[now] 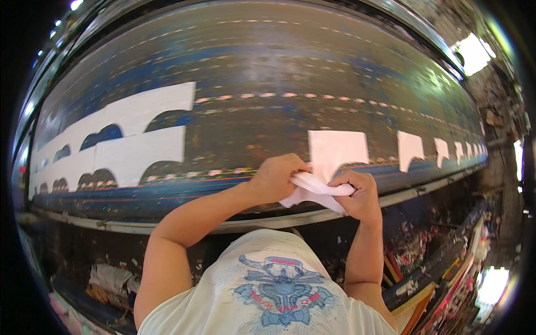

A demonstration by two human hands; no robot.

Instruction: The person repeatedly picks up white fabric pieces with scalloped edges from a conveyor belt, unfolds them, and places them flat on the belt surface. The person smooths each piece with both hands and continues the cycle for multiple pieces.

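Holding bunched white fabric (321, 188) two-handed above the near edge of the desk (251, 134).
Clasped at left, grip closed, by the left hand (279, 177), elbow bent outward; pinched at right between thumb and fingers of the right hand (360, 192). Visible just beyond, lying on the desk: a flat white piece (338, 148).

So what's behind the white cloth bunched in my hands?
Beyond the bunched cloth, a white piece lies flat on the long table. The cloth covers that piece's lower end and some tabletop, so whether the two join can't be seen.
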